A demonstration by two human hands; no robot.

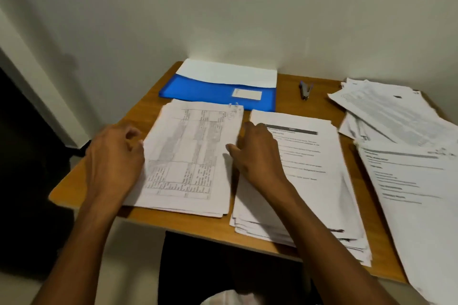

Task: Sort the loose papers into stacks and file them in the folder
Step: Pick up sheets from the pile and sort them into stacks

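Observation:
A stack of papers printed with tables (190, 156) lies on the left half of the wooden table (314, 109). My left hand (114, 156) is at the stack's left edge, fingers curled against it. My right hand (257, 153) rests at its right edge, fingers touching the paper. Beside it on the right lies a second stack of text pages (312, 181), partly under my right wrist. Behind both stacks sits a blue folder (213, 93) with white sheets sticking out of its far side.
A loose, fanned pile of papers (396, 116) covers the table's right end, with more sheets (416, 193) overhanging the front right edge. A grey stapler (305, 90) lies between the folder and that pile. The wall runs right behind the table.

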